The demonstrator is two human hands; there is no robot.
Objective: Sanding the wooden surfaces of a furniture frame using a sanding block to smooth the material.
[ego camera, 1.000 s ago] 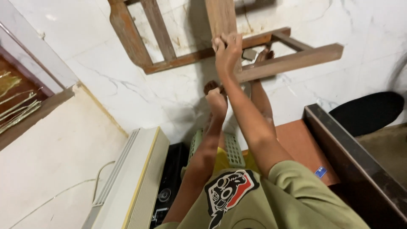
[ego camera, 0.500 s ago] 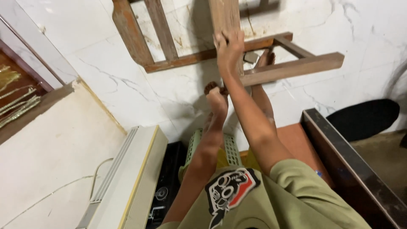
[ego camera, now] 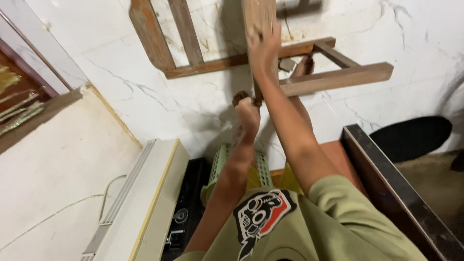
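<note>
Gripping a brown tool handle [ego camera: 243,98], left hand [ego camera: 247,113] clenches; right hand [ego camera: 265,48] presses flat on wooden frame [ego camera: 333,77].

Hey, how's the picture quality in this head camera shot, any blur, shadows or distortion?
Head view: the right hand on the brown wooden chair frame is motion-blurred; the left hand is sharper; soft shadows fall on the white marble floor; wide-angle stretch bends the edges; the black oval mat sits dim.

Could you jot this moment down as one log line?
right hand: pressed on wooden chair frame | left hand: gripping dark-handled tool | floor: white marble
</note>
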